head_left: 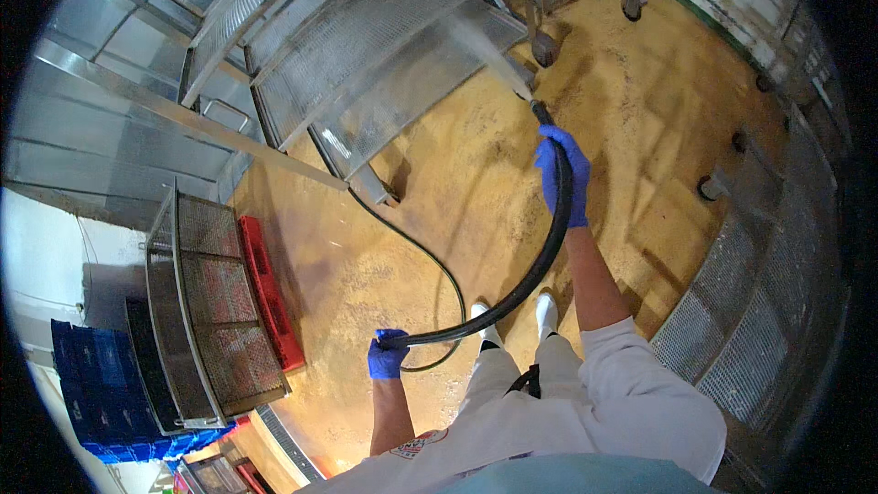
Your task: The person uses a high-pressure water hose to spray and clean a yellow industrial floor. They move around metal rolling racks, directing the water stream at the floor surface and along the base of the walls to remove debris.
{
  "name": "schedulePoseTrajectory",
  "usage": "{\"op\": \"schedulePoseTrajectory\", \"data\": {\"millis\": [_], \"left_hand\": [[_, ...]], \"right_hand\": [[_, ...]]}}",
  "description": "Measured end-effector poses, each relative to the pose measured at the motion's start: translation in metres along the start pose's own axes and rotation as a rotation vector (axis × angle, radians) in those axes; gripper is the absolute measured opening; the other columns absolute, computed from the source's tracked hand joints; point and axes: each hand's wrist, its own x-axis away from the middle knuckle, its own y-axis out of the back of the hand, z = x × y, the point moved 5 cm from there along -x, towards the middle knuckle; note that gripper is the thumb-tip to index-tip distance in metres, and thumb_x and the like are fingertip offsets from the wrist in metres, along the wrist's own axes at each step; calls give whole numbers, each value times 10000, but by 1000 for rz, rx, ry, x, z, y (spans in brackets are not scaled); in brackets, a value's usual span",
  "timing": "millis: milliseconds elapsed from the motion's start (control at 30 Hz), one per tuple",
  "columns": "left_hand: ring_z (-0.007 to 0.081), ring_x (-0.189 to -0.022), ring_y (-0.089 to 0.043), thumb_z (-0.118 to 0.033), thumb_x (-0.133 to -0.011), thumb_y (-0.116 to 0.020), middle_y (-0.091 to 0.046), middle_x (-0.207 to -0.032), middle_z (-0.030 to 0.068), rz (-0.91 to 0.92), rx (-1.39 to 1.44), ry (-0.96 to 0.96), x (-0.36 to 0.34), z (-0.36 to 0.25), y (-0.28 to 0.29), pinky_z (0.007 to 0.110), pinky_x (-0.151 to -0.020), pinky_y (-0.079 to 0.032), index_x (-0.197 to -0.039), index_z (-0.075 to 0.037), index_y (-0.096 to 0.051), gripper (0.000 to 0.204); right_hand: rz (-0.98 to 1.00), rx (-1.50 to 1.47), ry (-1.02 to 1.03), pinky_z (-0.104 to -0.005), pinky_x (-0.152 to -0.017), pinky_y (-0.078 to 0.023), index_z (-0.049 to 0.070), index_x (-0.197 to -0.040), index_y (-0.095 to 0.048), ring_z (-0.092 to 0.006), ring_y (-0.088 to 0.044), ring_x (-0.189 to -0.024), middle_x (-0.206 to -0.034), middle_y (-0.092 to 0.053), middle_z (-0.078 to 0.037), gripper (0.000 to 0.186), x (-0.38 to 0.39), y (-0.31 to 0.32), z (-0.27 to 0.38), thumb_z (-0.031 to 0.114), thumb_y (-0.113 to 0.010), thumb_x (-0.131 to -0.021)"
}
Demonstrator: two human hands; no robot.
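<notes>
Spraying is under way: right hand [565, 178] and left hand [388, 357] both curl round the black hose [547, 254], arched above the floor [357, 265], its jet [498, 64] reaching the metal rack [366, 64]. What remains unsprayed is unclear.

Industrial wash area, wheeled metal mesh racks [366, 55], stacked blue crates [101, 384], spraying hose [529, 285], yellowish floor [476, 151]
</notes>
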Motion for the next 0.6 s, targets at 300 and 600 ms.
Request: {"op": "schedulePoseTrajectory", "data": {"millis": [300, 600], "left_hand": [[188, -653, -512, -381, -809, -422, -560, -664, 25, 174, -98, -123, -89, 7, 16, 361, -693, -397, -699, -109, -549, 321], [166, -677, -472, -323, -834, -494, -520, -682, 20, 562, -27, -251, -188, 37, -39, 320, -728, -377, -746, -72, -526, 268]], "right_hand": [[96, -31, -8, -151, -490, -366, 16, -1010, -541, -36, -424, -554, -654, -446, 26, 205, -10, 7, -39, 6, -476, -815], [20, 60, 124, -203, -553, -425, 4, -994, -553, -80, -502, -623, -727, -515, -19, 197, 1, 11, -105, 39, -499, -808]]}}
